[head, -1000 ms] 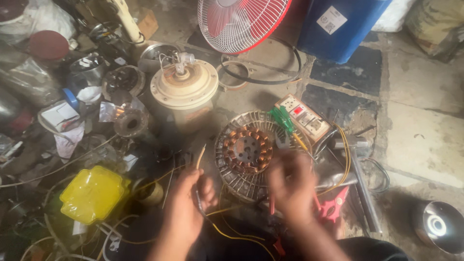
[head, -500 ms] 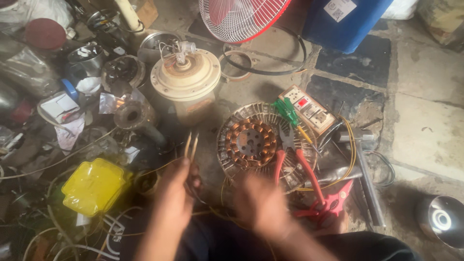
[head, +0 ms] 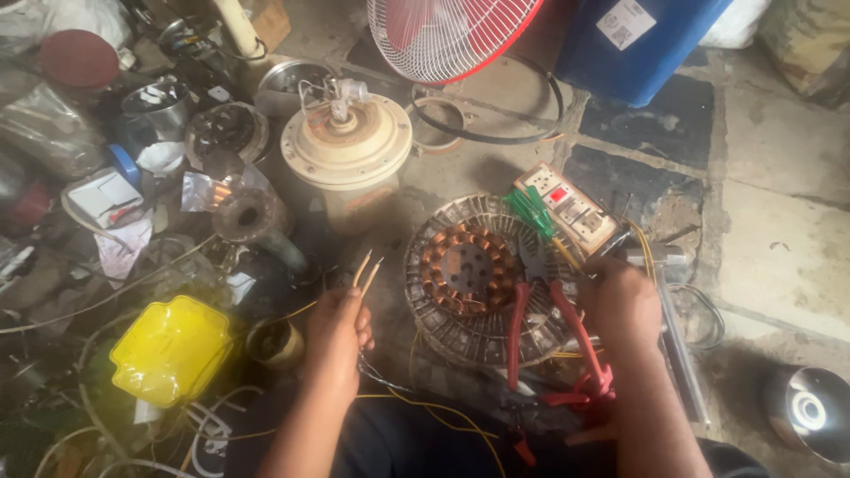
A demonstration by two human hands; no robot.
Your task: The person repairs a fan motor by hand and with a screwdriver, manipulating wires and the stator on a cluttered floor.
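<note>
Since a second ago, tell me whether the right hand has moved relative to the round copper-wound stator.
Yes. The right hand has shifted rightward off the round copper-wound stator, and now sits at its right edge beside the red-handled pliers.

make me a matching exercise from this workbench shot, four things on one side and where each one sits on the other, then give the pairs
Things:
1. two bare wire ends
2. red-handled pliers
3. yellow plastic lid
4. red fan guard

Places:
A. at the top edge of the picture, beside the blue drum
B. pinched in the left hand, pointing up
C. low on the left, among loose wires
D. lying across the copper-wound stator, next to the right hand

Pairs: 1-B, 2-D, 3-C, 4-A
</note>
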